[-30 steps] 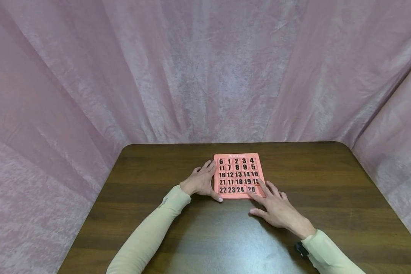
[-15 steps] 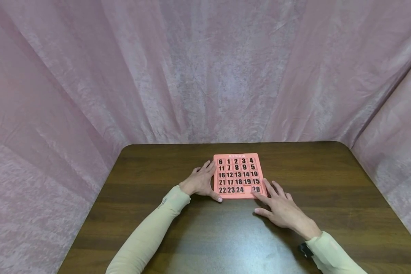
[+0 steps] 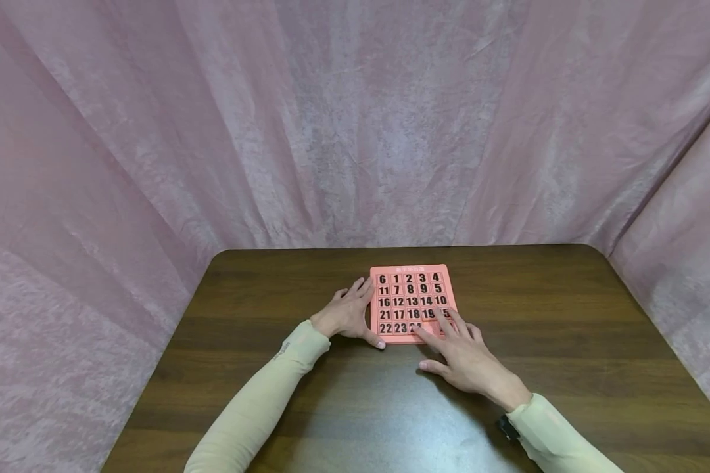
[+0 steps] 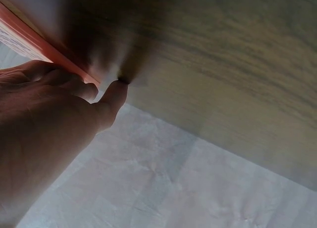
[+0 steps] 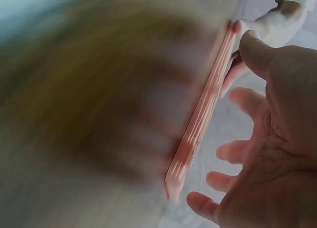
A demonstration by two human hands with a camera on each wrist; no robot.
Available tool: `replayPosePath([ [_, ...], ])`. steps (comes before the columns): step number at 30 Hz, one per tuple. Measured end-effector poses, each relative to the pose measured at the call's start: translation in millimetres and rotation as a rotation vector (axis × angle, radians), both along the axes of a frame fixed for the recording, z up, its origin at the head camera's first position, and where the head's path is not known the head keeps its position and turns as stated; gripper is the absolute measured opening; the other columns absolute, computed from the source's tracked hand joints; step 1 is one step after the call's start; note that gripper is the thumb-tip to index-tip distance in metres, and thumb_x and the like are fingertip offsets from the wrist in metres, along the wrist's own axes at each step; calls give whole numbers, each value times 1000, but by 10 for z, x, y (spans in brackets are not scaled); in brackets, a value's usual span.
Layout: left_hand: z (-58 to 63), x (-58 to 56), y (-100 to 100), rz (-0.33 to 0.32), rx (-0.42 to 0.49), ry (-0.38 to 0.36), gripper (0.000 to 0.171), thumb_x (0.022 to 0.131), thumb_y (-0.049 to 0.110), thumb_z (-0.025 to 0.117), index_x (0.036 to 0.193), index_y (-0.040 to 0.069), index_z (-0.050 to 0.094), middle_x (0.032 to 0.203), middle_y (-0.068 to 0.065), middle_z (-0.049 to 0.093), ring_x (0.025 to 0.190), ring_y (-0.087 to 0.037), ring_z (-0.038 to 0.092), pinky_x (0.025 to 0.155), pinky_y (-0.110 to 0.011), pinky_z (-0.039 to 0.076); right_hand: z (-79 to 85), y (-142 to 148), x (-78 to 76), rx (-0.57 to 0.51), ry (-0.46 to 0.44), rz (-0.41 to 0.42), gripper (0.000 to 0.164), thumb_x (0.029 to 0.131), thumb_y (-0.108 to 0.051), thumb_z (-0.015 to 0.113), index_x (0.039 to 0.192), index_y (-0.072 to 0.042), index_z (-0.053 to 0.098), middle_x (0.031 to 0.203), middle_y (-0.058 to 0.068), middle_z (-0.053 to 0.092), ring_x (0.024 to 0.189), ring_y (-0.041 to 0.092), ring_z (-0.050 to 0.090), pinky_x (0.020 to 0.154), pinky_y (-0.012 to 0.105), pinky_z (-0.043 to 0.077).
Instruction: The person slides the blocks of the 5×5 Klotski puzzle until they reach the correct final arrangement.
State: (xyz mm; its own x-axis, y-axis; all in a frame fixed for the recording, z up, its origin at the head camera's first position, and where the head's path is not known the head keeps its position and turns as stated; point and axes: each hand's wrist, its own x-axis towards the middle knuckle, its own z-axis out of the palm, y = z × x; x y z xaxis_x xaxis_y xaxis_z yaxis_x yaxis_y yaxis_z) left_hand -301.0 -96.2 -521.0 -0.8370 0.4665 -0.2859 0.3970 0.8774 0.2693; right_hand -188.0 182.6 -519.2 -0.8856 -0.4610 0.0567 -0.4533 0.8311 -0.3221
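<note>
A pink sliding number puzzle (image 3: 405,289) lies flat on the table, its black-numbered tiles in rows. My left hand (image 3: 348,312) rests against the left edge of the puzzle with fingers and thumb spread. In the left wrist view the thumb (image 4: 113,100) is near a corner of the pink frame (image 4: 69,65). My right hand (image 3: 470,361) reaches over the lower right part, index fingertip at tile 24 in the bottom row. A bare pink slot (image 3: 430,326) shows right of that tile. The right fingers partly cover tiles 15 and 20. In the right wrist view those fingers look relaxed, holding nothing.
Dark brown wooden table (image 3: 284,276) surrounds the puzzle, with rounded far corners. Pink velvet curtain (image 3: 355,131) hangs behind the table and along its sides. A dark band (image 3: 507,427) is on the right wrist.
Tile 20 slid right into the bottom right corner, opening a slot beside 24. My right hand then moved left, from tile 20 to tile 24. The left hand stayed put.
</note>
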Motion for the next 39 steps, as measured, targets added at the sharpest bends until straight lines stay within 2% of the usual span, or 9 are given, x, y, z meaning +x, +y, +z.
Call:
replayPosePath([
  [5,-11,-1,3,-9,-3,0,145,74,74,90,177,11,9,187,-7,5,175,-28,5,137,-60,21,4,-115,-47,27,-25,19,65,102,-49,73,159,-22,59,178,26,30,164,56,26,119,80,33],
  [12,12,0,-7,-1,-2,2,145,74,73,91,177,12,9,187,-7,5,175,-28,5,137,-61,21,19,-128,-67,72,-52,13,65,103,-52,70,160,-23,58,179,25,27,166,55,23,121,79,31],
  [29,-11,6,-5,12,2,-19,146,74,72,92,177,12,7,187,-7,3,175,-28,4,138,-60,19,5,16,-23,50,-22,-25,61,102,-49,73,156,-22,63,177,25,33,164,55,28,119,79,33],
  [39,-44,-9,7,24,8,-36,146,75,67,93,177,13,5,187,-5,0,175,-27,0,137,-64,17,17,85,-9,33,-56,-50,57,103,-47,72,154,-23,65,176,29,32,162,59,28,119,79,32],
])
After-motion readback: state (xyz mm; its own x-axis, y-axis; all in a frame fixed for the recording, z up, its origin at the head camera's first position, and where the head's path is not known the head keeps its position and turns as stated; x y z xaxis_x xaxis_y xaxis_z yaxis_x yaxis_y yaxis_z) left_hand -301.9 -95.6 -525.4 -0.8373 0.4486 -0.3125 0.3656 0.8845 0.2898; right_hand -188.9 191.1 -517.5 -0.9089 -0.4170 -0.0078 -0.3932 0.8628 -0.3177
